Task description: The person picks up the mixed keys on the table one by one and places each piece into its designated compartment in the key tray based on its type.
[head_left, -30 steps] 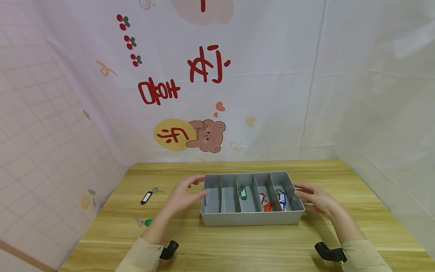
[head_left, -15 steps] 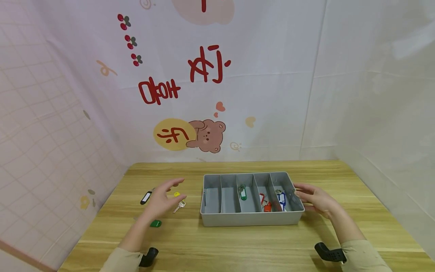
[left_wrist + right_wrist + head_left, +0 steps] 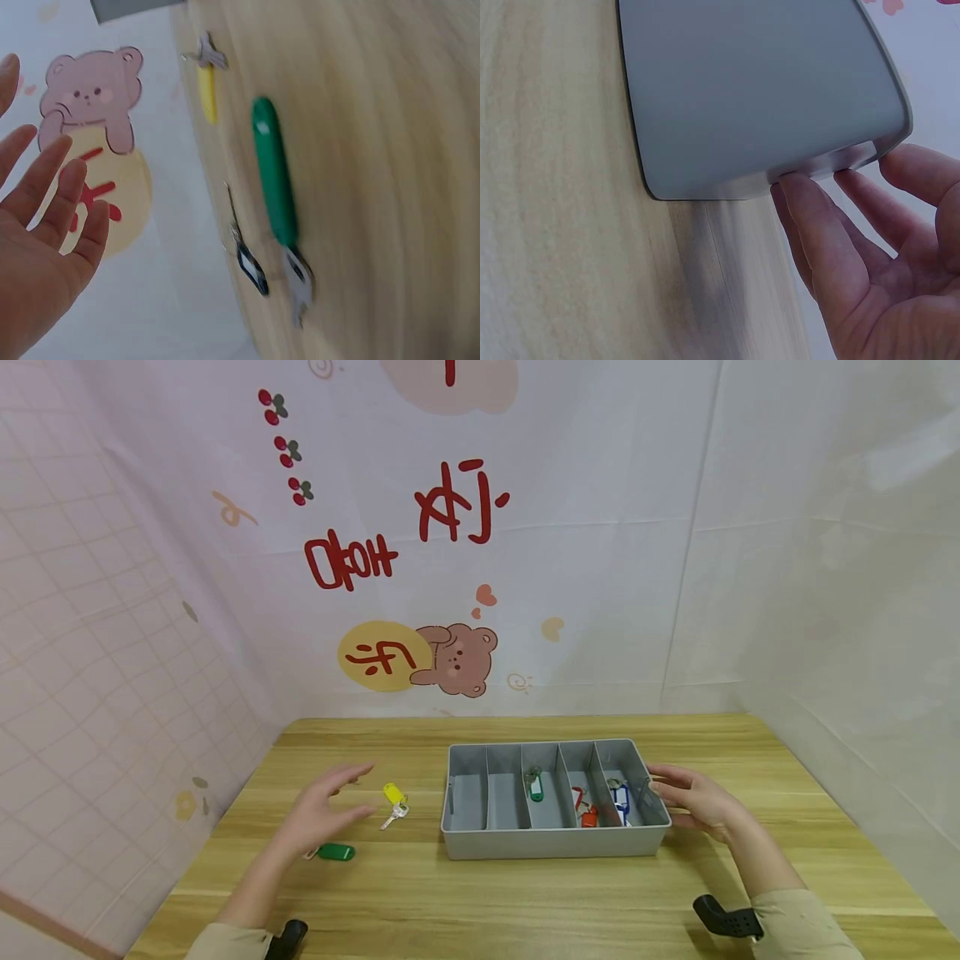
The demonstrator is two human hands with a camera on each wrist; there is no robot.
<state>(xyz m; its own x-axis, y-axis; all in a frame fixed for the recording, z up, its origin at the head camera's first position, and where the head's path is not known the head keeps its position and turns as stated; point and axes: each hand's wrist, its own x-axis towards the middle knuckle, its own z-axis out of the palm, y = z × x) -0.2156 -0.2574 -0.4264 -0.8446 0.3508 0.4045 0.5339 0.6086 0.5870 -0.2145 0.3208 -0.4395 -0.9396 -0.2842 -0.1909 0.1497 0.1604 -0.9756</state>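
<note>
My left hand [image 3: 315,818] hovers over the left of the table, fingers and thumb spread with nothing between them. Beneath and beside it lies a green key tag [image 3: 336,852] with a key. A yellow key tag [image 3: 393,793] with a silver key sits just right of the fingertips. The black key tag [image 3: 252,271] shows only in the left wrist view, hidden by the hand in the head view. My right hand [image 3: 701,797] rests on the right end of a grey divided tray [image 3: 555,843], thumb at the rim and fingers along the end wall.
Inside the tray, a green key tag [image 3: 536,787] lies in the middle compartment, red key tags [image 3: 588,816] in the one right of it, blue key tags [image 3: 621,797] in the rightmost. The wooden table [image 3: 525,910] meets printed cloth walls [image 3: 600,568] at its back and sides.
My left hand has moved left, away from the tray's left end, uncovering the yellow key tag and covering the black one. My right hand and the tray have stayed in place.
</note>
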